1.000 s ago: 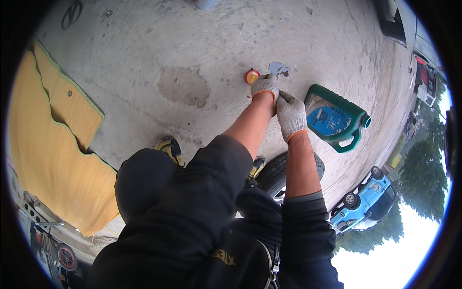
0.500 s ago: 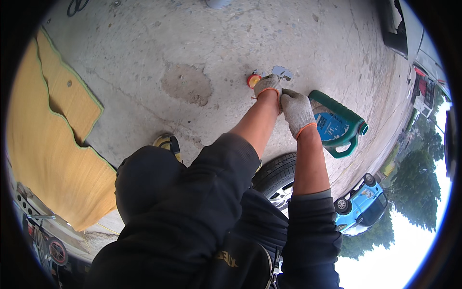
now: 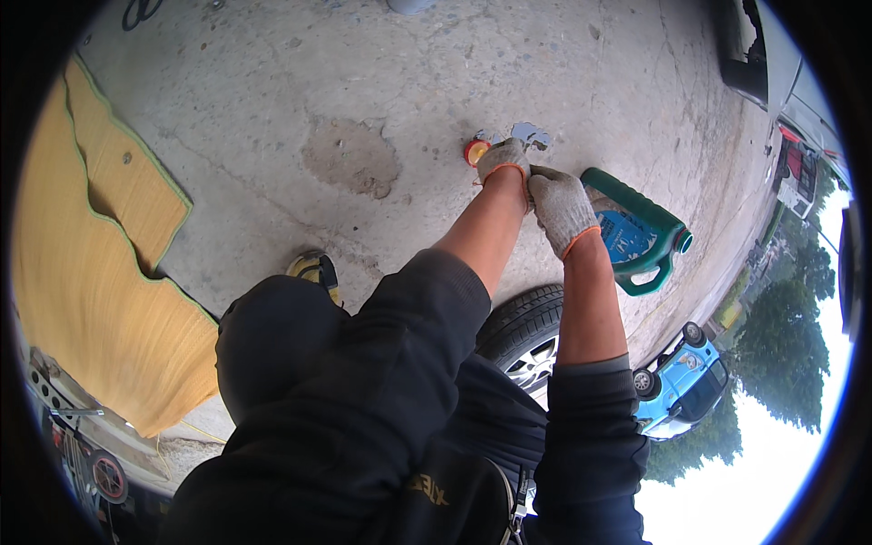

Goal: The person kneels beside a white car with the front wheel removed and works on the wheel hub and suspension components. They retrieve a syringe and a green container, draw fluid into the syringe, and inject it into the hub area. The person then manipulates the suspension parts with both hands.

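Note:
My left hand [image 3: 505,161], in a grey knit glove with an orange cuff, is closed low over the concrete. A small round thing with a red rim and yellowish middle [image 3: 475,152] shows at its finger side and seems to be in its grip. Close against it, my right hand [image 3: 560,207], gloved alike, has its fingers curled. What the right fingers hold, if anything, is hidden. Next to the right hand stands a green plastic jug [image 3: 647,225] with a blue label, a side handle and an uncapped mouth. A shiny wet patch [image 3: 530,135] lies just beyond my hands.
A car tyre on a light rim [image 3: 527,329] is below my right forearm. Yellow mats with green edging [image 3: 118,272] spread at the left. A shallow broken patch [image 3: 352,157] marks the concrete. A blue car [image 3: 683,381] and a pale vehicle [image 3: 795,91] stand at the right.
The right hand and wrist have shifted very slightly. Both hands stay together beside the round red-rimmed thing, and the jug keeps its place.

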The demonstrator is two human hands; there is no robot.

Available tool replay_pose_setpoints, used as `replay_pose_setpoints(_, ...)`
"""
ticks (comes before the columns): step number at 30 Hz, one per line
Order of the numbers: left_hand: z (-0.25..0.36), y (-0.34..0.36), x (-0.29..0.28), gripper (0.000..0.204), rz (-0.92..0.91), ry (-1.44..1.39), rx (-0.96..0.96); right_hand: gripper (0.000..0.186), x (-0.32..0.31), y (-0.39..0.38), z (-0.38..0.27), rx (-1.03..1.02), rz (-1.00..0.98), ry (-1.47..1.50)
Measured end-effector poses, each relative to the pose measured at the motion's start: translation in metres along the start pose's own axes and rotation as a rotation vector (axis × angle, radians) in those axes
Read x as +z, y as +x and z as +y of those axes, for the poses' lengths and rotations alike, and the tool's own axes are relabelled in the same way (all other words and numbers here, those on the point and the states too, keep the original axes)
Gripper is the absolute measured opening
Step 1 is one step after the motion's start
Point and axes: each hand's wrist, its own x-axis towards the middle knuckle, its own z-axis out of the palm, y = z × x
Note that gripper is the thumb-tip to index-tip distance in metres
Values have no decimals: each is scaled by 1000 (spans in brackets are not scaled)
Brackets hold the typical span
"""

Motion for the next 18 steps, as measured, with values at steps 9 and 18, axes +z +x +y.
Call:
replay_pose_setpoints(9,7,-44,4,38,41,-222,-13,36,0,-10,-4,125,16,183)
replay_pose_setpoints(18,-4,-69,-4,26,-178,-393,6,34,5,0,20,323,20,694)
